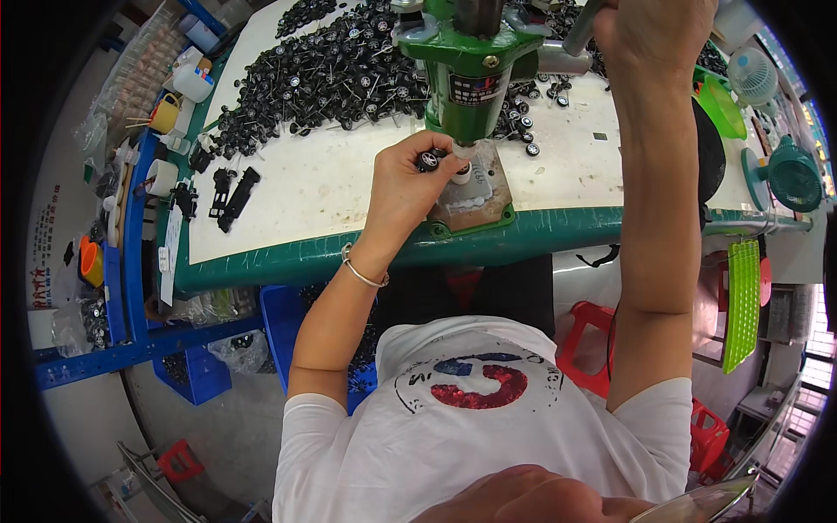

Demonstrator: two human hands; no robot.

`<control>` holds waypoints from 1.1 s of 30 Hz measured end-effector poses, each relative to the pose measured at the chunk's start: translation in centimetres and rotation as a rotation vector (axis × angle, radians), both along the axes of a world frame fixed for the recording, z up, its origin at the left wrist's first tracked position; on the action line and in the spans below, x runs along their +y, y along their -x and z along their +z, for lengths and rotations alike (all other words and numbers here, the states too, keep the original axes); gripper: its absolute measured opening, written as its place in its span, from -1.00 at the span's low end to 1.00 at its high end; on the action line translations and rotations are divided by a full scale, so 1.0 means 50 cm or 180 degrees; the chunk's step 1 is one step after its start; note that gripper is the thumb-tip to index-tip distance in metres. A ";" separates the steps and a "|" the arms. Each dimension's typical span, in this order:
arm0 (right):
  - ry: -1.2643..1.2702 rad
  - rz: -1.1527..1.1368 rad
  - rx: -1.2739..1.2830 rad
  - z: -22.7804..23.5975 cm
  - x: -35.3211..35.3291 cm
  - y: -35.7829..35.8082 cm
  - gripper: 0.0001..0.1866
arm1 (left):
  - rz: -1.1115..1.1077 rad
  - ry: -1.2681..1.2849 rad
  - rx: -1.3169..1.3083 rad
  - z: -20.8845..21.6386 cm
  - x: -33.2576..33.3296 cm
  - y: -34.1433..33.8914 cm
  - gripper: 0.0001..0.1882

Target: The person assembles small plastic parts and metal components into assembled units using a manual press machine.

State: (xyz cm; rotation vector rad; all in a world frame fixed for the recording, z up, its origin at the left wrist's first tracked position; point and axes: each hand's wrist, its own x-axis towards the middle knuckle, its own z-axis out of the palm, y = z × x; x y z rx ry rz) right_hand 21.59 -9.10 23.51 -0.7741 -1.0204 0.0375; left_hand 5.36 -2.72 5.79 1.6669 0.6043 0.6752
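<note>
The left hand point(410, 179) is closed on a small black wheel point(428, 160) and holds it just under the nose of the green press point(471, 70), above the grey base plate point(475, 196). The right hand point(649, 30) is closed around the metal lever point(582, 26) of the press, high at the back. A large heap of black wheels with axles point(340, 70) lies on the white surface point(305, 187) behind (some black car frames point(234, 196) lie at the left).

The risk, I think, is the fingertips: they are very near the pressing point, so if the lever goes down while they are there, they may be pinched. Also, if the wheel sits tilted, the axle may bend or the wheel may jump away.
</note>
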 end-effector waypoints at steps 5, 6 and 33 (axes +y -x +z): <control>0.0275 0.0066 -0.0013 0.009 0.020 -0.018 -0.70 | -0.0021 -0.0158 -0.0139 -0.009 0.001 -0.002 -0.89; 0.0277 0.0079 -0.0003 0.007 0.021 -0.019 -0.70 | -0.0009 -0.0129 -0.0115 -0.009 0.000 -0.001 -0.89; 0.0212 -0.0543 0.0766 0.001 0.049 0.001 -0.73 | 0.0037 -0.0328 -0.0317 -0.019 0.004 0.008 -0.74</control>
